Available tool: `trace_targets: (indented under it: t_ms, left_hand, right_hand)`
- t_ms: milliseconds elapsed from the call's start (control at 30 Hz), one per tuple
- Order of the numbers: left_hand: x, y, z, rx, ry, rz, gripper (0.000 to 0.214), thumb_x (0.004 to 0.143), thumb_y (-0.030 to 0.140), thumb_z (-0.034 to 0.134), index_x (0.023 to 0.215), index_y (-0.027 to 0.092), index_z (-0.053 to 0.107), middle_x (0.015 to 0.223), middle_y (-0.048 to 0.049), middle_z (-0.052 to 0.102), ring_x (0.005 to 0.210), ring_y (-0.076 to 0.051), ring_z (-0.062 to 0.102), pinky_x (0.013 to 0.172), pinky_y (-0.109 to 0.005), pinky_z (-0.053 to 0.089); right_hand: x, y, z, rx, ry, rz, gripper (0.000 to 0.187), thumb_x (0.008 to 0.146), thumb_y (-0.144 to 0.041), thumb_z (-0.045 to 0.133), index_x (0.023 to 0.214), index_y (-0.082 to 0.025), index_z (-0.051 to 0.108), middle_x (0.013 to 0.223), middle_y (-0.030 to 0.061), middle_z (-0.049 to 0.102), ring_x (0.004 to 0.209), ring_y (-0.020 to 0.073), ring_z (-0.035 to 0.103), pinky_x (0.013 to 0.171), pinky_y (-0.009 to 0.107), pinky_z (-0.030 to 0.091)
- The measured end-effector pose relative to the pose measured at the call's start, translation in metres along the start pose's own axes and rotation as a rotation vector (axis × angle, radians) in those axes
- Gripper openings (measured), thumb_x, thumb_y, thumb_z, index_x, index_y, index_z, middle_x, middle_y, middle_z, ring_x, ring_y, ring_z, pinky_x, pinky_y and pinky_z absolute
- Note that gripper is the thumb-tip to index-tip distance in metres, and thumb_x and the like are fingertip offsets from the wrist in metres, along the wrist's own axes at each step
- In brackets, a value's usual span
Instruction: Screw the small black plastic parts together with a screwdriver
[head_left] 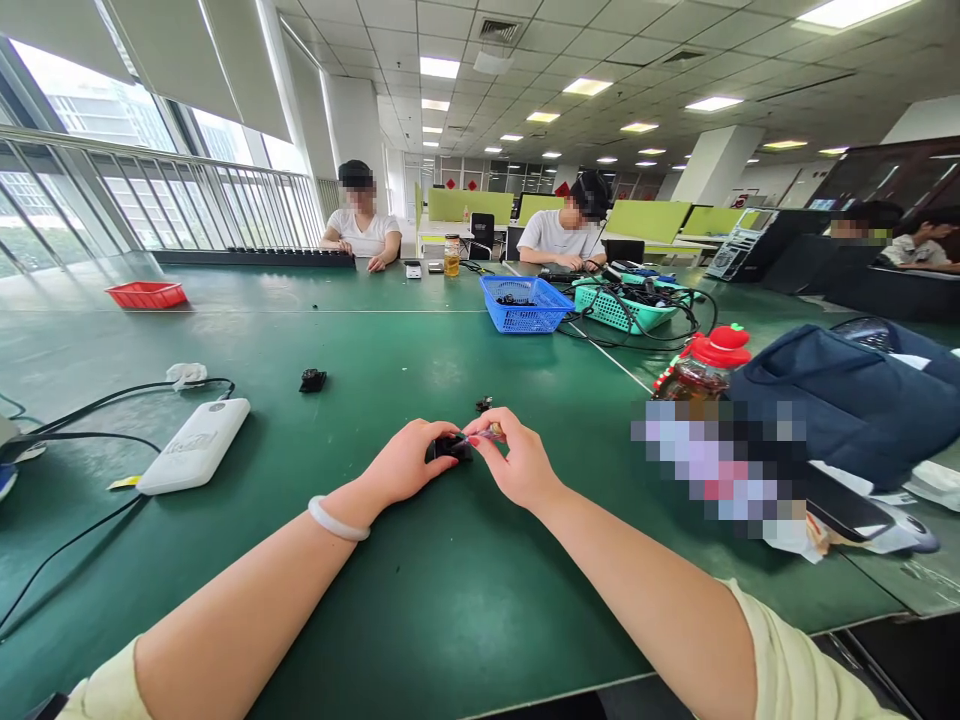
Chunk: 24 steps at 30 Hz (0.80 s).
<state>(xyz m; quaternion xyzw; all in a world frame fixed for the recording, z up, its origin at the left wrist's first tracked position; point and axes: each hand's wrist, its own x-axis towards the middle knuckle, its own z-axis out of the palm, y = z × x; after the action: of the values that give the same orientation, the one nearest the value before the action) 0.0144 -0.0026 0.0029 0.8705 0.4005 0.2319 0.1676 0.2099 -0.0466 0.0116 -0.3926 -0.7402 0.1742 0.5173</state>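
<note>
My left hand (409,462) pinches a small black part (450,447) against the green table (420,600). My right hand (516,462) is closed round a thin tool (484,435) whose tip touches that part. Both hands meet at the table's middle, just in front of me. A white bangle (337,520) sits on my left wrist. A tiny dark piece (484,404) lies just beyond my fingers, and another small black part (313,380) lies farther left.
A white power bank (196,445) with cables lies at the left. A blue basket (525,303), a teal basket of cables (622,308), a red tray (146,294), a red-lidded bottle (705,365) and a dark bag (840,400) stand around. Other people sit at the far side.
</note>
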Motion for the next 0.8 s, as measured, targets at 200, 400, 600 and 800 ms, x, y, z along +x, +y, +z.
trace_targets:
  t_ms: [200,400,600,800]
  left_hand:
    - [-0.001,0.0,-0.001,0.009,0.052,0.03,0.032,0.088,0.038,0.058,0.116,0.024,0.063,0.111,-0.0048,0.069,0.104,-0.024,0.06,0.093,-0.041,0.049]
    - [-0.001,0.0,-0.001,0.119,0.222,0.108,0.03,0.092,0.025,0.051,0.12,0.023,0.061,0.121,-0.0072,0.063,0.115,-0.025,0.052,0.103,-0.045,0.044]
    - [-0.001,-0.005,-0.001,0.325,0.333,-0.124,0.04,0.092,0.019,0.045,0.13,0.025,0.058,0.119,-0.0111,0.058,0.11,-0.028,0.052,0.1,-0.048,0.045]
    - [-0.006,-0.007,-0.003,0.445,0.13,-0.318,0.039,0.095,0.031,0.04,0.125,0.027,0.064,0.123,-0.0129,0.048,0.097,-0.026,0.059,0.09,-0.044,0.049]
  right_hand:
    - [0.001,0.002,0.0,0.015,-0.011,0.027,0.005,0.091,-0.022,0.052,0.095,-0.025,0.054,0.091,0.0014,0.072,0.083,0.0159,0.071,0.08,0.032,0.057]
    - [-0.002,-0.007,-0.006,0.026,0.09,-0.155,0.008,0.091,-0.018,0.052,0.092,-0.025,0.054,0.095,0.0026,0.074,0.091,0.0171,0.072,0.082,0.032,0.059]
    - [0.003,-0.003,-0.016,-0.12,0.208,-0.286,0.013,0.09,-0.013,0.053,0.089,-0.025,0.058,0.099,0.0032,0.075,0.104,0.0188,0.069,0.085,0.033,0.058]
    - [0.012,0.033,-0.017,-0.057,0.24,0.076,0.014,0.086,-0.022,0.055,0.077,-0.025,0.064,0.105,0.0039,0.075,0.104,0.0224,0.069,0.091,0.041,0.055]
